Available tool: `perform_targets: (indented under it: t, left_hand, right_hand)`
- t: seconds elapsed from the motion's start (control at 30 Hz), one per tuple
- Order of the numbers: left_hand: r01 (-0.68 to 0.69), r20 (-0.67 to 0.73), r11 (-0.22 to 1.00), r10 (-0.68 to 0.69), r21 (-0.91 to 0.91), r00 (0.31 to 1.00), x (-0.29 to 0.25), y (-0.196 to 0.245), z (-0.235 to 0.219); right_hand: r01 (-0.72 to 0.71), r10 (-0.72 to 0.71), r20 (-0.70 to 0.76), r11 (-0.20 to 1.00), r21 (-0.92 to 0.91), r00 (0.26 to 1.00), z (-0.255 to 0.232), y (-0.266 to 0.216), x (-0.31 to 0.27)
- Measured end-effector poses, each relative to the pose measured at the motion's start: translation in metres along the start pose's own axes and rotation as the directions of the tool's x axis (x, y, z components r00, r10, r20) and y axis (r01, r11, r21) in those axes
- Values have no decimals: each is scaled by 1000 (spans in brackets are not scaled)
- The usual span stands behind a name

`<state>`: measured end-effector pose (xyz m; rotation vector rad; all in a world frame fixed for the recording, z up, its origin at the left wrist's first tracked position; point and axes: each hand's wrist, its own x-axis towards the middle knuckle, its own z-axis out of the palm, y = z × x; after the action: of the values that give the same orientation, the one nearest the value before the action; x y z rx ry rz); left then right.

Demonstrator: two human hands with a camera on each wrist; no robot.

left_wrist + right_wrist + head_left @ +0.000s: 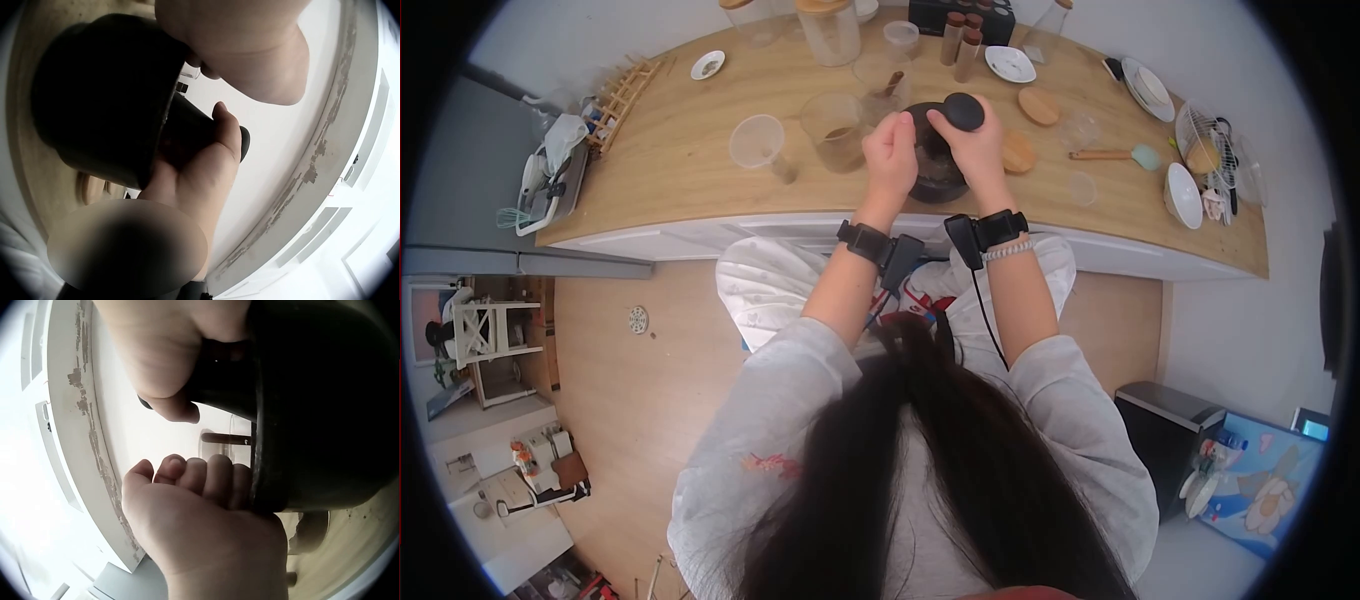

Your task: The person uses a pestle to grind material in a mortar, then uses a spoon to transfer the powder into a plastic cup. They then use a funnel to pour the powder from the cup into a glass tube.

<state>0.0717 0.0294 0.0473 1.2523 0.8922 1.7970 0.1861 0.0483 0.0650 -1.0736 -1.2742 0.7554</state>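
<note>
A black mortar [940, 187] stands near the counter's front edge, between both hands. My right hand [978, 150] grips a black pestle [964, 111], its rounded end showing above the fist. The pestle's lower part reaches into the mortar, where dark contents are hard to make out. At the mortar's left rim is my left hand [888, 160], fingers curled in a fist. In the right wrist view this left hand [206, 519] lies right against the rim with nothing visible inside the fingers. The left wrist view shows the right hand [200, 178] wrapped about the pestle [190, 122].
Left of the mortar are a glass jar [833, 140] with dark contents and a clear funnel [757, 141]. A glass [882, 85] with a brown stick stands behind. Rightward lie wooden lids [1020, 152], a spatula [1115, 155] and a white bowl [1183, 196]. Corked tubes [967, 55] stand farther back.
</note>
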Motion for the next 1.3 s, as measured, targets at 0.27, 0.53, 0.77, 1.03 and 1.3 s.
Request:
perform_targets:
  t: [0.27, 0.53, 0.77, 1.03, 1.3]
  left_hand:
    - [-10, -2, 1000, 10, 0, 1000, 1, -4, -2]
    - [20, -6, 1000, -20, 13, 1000, 0, -3, -3]
    - [-16, 14, 1000, 15, 18, 1000, 0, -2, -1]
    - [-16, 26, 1000, 16, 18, 1000, 0, 1, -2]
    - [-21, 20, 999, 21, 32, 1000, 1, 2, -2]
  right_hand:
    - [-45, 66, -87, 973, 228, 994, 1, -3, 0]
    - [-38, 113, -190, 934, 356, 975, 0, -3, 2]
    - [8, -6, 25, 996, -87, 1000, 1, -5, 0]
    - [20, 10, 138, 977, -210, 990, 4, -6, 2]
    - [27, -16, 61, 983, -183, 998, 3, -9, -1]
